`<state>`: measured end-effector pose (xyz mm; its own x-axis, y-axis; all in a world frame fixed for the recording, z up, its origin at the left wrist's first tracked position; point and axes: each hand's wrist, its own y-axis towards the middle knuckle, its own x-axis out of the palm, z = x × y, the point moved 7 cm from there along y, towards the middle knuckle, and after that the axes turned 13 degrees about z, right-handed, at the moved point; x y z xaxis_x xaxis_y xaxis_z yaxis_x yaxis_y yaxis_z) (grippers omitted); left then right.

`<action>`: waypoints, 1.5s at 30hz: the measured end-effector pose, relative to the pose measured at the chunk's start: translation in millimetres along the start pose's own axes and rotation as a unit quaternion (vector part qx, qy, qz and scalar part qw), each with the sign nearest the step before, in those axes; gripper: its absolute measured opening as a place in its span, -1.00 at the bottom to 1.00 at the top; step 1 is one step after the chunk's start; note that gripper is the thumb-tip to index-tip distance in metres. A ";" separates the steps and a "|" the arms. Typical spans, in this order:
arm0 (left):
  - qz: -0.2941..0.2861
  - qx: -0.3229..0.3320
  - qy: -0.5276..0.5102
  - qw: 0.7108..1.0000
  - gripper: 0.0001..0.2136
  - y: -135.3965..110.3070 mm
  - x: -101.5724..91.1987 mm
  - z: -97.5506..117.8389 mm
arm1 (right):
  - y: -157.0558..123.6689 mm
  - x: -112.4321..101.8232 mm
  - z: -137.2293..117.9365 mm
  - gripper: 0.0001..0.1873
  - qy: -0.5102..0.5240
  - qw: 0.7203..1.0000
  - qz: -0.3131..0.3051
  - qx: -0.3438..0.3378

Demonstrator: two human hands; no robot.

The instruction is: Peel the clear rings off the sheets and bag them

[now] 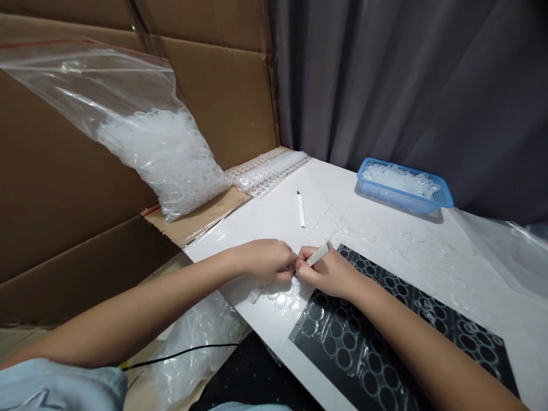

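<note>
My right hand (323,271) is closed around a slim, pen-like tool (319,254) with a pale, wrapped-looking handle; its tip is hidden low between my hands. My left hand (269,260) has its fingers curled in, close against the right fingertips. What those left fingers pinch, if anything, is hidden. Just below them lies a clear plastic piece with round shapes (280,299), flat on the white tabletop (274,220). Under my right forearm is a black sheet (299,337) with clear strips of rings on it. A second pale tool with a dark tip (301,210) rests beyond my hands.
A blue basket (447,197) of clear rings stands at the back right. On the left, a large zip bag (158,154) of clear rings leans on cardboard (197,217). Perforated clear sheets (269,168) lie at the back corner. A black cable (184,351) runs below the table edge.
</note>
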<state>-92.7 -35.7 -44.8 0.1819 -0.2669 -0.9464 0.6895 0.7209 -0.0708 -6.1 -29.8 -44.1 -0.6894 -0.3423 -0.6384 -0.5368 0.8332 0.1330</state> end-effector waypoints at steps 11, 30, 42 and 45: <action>0.119 -0.017 -0.069 0.990 -0.91 -28.5 -45.2 -18.0 | -3.6 0.4 -5.6 -0.84 0.015 1.000 -0.006 -0.025; 0.051 0.027 -0.023 0.998 -0.88 -28.6 -15.2 11.1 | -7.3 13.2 -7.4 -0.84 0.025 0.999 -0.035 -0.010; 0.083 0.047 -0.077 0.992 -0.91 -28.2 -28.0 14.0 | -6.4 12.2 -10.9 -0.86 0.021 0.999 -0.028 -0.019; 0.145 0.002 -0.093 0.985 -0.90 -32.5 -56.4 5.8 | -7.6 12.2 -9.5 -0.87 0.029 0.999 -0.032 -0.011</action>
<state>-121.3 -47.7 12.8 0.4966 -0.1635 -0.8524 0.5930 0.7811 0.1956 -15.0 -44.4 -45.7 -0.6797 -0.4201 -0.6012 -0.5912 0.7990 0.1101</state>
